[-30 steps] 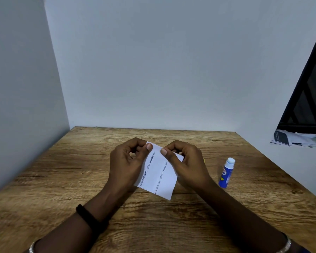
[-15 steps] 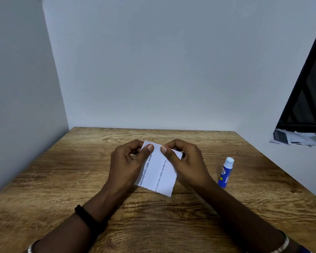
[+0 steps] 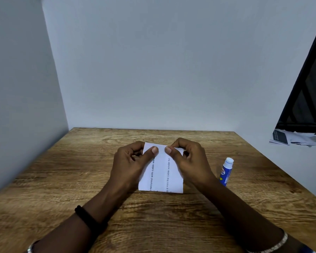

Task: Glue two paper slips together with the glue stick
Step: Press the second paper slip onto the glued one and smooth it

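Since a second ago, the paper [image 3: 161,172] has turned squarer to me, its lower edge now level. It sits between my hands above the bench [image 3: 62,179], white with two printed lines. Left fingers [image 3: 154,149] and right fingers [image 3: 169,150] pinch its top edge. Glue stick [image 3: 226,171] stands right, untouched.
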